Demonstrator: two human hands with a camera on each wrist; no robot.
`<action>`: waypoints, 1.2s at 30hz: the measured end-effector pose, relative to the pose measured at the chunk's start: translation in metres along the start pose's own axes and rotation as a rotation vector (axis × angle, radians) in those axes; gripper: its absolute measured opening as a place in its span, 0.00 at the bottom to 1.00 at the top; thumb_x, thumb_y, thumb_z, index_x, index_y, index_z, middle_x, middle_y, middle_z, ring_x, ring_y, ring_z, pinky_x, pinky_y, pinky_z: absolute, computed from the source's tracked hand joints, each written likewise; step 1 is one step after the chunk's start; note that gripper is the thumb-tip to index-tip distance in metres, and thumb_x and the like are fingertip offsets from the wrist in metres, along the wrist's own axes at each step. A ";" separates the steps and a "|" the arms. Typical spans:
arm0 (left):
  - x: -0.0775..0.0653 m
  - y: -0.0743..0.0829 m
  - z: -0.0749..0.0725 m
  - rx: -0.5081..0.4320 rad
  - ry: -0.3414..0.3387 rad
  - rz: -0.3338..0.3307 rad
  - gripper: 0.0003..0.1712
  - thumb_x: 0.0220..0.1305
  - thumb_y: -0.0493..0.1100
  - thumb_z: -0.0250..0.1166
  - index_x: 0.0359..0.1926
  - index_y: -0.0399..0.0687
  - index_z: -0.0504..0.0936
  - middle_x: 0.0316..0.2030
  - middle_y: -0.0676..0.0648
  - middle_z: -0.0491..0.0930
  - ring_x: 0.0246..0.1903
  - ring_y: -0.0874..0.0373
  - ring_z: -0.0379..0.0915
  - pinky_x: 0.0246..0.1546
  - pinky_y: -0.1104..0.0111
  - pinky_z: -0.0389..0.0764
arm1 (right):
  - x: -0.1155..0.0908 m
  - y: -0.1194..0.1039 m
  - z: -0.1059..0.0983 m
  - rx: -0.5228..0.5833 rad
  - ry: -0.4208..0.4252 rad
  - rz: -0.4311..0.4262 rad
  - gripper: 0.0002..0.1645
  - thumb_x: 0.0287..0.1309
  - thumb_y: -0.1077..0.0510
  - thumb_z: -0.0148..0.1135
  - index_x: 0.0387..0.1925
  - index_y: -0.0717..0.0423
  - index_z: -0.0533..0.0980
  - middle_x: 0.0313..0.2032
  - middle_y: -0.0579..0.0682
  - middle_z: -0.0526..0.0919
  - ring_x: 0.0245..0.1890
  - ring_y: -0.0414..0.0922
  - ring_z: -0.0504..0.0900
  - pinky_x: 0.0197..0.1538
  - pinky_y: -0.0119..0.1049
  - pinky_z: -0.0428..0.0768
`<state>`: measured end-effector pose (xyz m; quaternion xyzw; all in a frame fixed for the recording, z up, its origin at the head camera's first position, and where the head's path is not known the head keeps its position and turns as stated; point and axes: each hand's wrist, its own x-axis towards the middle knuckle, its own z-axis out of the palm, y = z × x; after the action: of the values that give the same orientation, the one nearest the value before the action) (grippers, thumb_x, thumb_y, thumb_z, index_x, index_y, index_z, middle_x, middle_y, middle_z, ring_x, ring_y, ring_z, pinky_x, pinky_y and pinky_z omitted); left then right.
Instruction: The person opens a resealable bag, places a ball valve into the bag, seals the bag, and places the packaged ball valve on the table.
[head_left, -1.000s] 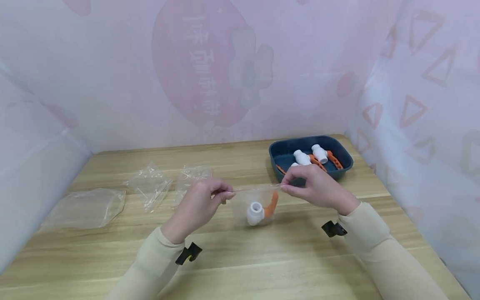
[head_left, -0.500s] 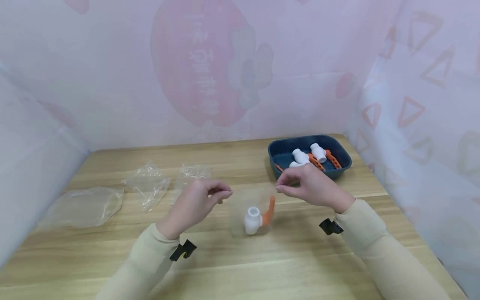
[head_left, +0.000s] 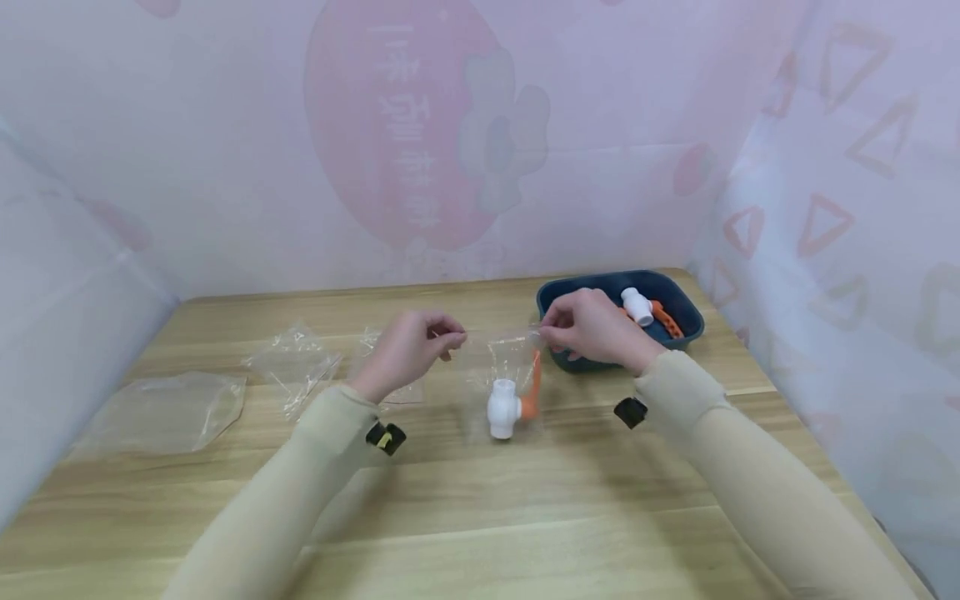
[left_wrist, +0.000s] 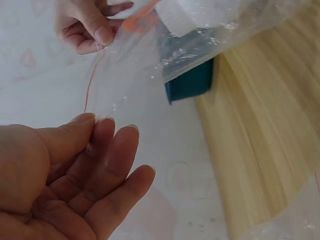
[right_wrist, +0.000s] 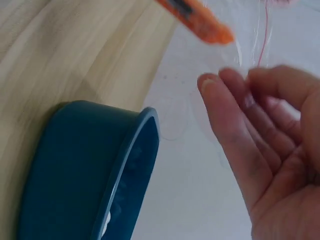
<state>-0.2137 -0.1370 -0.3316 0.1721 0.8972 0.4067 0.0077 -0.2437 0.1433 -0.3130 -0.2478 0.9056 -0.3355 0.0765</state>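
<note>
A clear zip bag hangs between the two hands, with a white ball valve inside it whose orange handle points up on the right. The left hand pinches one top corner between thumb and forefinger. At the other top corner, the right hand pinches the bag the same way. A thin red line runs along the bag's mouth from hand to hand in the left wrist view. In the right wrist view the handle's orange tip shows near the right fingertips.
Behind the right hand stands a dark blue bin holding white valves with orange handles, partly hidden by the hand. Clear bags lie on the wooden table at the left: a flat one, a crumpled one and one behind the left hand.
Both hands have lifted the bag up and away from the body, and the gap between them has narrowed. The valve inside has swung more upright. The right hand now covers more of the bin.
</note>
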 end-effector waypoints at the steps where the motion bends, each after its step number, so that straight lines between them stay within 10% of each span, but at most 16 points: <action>1: 0.007 -0.003 0.000 -0.001 -0.005 -0.019 0.05 0.68 0.39 0.65 0.41 0.43 0.86 0.32 0.49 0.84 0.32 0.49 0.83 0.32 0.65 0.82 | 0.005 -0.001 0.001 0.016 -0.002 0.048 0.05 0.65 0.59 0.64 0.35 0.56 0.83 0.29 0.52 0.85 0.28 0.47 0.85 0.30 0.36 0.84; 17: 0.087 -0.061 0.010 -0.026 -0.102 -0.215 0.09 0.66 0.32 0.64 0.47 0.32 0.80 0.40 0.39 0.82 0.38 0.45 0.81 0.40 0.60 0.84 | 0.086 0.009 0.032 -0.458 0.040 0.124 0.13 0.57 0.70 0.55 0.20 0.62 0.81 0.19 0.50 0.82 0.27 0.48 0.82 0.46 0.40 0.80; 26: 0.096 -0.089 0.024 -0.023 -0.098 -0.314 0.07 0.64 0.30 0.64 0.44 0.35 0.81 0.39 0.40 0.82 0.36 0.50 0.80 0.38 0.65 0.83 | 0.113 0.009 0.067 -0.504 0.045 0.204 0.18 0.70 0.72 0.43 0.55 0.65 0.73 0.52 0.61 0.77 0.54 0.54 0.76 0.59 0.45 0.75; 36: 0.091 -0.088 0.023 0.050 -0.108 -0.264 0.21 0.64 0.28 0.60 0.58 0.27 0.75 0.51 0.33 0.79 0.49 0.45 0.77 0.50 0.60 0.80 | 0.121 0.006 0.071 -0.607 -0.037 0.237 0.11 0.68 0.69 0.52 0.37 0.60 0.81 0.44 0.57 0.83 0.45 0.51 0.81 0.49 0.44 0.81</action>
<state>-0.3221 -0.1459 -0.3999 0.0742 0.9201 0.3699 0.1054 -0.3289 0.0464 -0.3680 -0.1584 0.9853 -0.0344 0.0542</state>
